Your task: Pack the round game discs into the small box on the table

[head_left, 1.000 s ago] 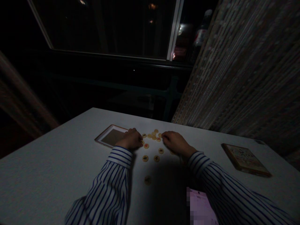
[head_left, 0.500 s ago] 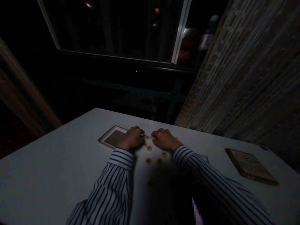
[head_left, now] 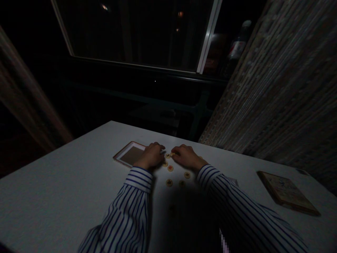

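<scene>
Several round wooden xiangqi pieces with black or red characters lie loose on the white table point(head_left: 79, 175). My right hand point(head_left: 185, 157) has its fingertips closed on one pale xiangqi piece point(head_left: 172, 154) at the far side of the group. My left hand point(head_left: 151, 155) is beside a black-marked piece point(head_left: 167, 155), its thumb and forefinger apart and nothing visible between them. Close under that hand is another black-marked piece point(head_left: 165, 164), next to a red-marked piece point(head_left: 170, 168). Nearer me, a black-marked piece point(head_left: 169, 182) and a second one point(head_left: 187, 174) lie flat.
A shallow open box point(head_left: 119, 153) with a brown inside lies left of my left hand, partly hidden by it. A flat wooden-edged case point(head_left: 288, 192) with a picture is at the right. A beaded curtain point(head_left: 244, 102) hangs behind; a bottle point(head_left: 237, 45) stands by the window.
My left hand's fingers have spread near the pieces. My right hand stays at the pale piece. The whole view has shifted slightly, moving the scene a little right.
</scene>
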Available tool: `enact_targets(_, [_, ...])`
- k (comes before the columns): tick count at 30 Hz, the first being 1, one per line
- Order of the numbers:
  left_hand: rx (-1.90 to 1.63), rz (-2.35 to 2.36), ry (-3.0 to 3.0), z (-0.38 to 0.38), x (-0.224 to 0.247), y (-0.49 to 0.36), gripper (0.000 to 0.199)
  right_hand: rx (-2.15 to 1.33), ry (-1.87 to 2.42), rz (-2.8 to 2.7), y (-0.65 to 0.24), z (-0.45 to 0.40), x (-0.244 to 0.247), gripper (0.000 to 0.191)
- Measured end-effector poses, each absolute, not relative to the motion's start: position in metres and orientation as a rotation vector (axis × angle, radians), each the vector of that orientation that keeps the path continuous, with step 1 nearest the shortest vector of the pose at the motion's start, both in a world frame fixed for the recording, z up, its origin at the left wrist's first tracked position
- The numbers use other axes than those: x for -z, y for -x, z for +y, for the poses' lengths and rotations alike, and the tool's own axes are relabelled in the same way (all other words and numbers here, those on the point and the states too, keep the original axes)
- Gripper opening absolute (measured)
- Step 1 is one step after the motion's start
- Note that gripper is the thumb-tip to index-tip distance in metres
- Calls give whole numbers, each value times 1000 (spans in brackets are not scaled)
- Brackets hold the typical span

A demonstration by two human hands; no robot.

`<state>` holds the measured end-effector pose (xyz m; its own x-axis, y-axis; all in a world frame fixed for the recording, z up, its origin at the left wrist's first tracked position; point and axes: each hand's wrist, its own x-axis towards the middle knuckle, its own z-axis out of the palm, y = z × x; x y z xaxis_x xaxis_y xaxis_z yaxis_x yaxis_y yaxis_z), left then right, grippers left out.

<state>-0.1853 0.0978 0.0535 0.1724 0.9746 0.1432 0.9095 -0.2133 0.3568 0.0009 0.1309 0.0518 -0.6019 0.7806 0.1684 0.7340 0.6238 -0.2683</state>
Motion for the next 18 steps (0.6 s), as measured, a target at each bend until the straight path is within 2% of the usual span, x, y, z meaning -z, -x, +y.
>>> enact_targets(4, [-605, 1799, -2225, 98, -56, 184, 42, -832, 1171, -2217, -4, 138, -54, 29])
enact_targets(7, [-702, 1754, -2220, 97, -58, 181, 42, -1093, 1118, -1998, -5, 138, -60, 28])
enact_targets(18, [-970, 1573, -2313, 91, -66, 164, 40, -1441, 981, -1612, -11, 130, -67, 26])
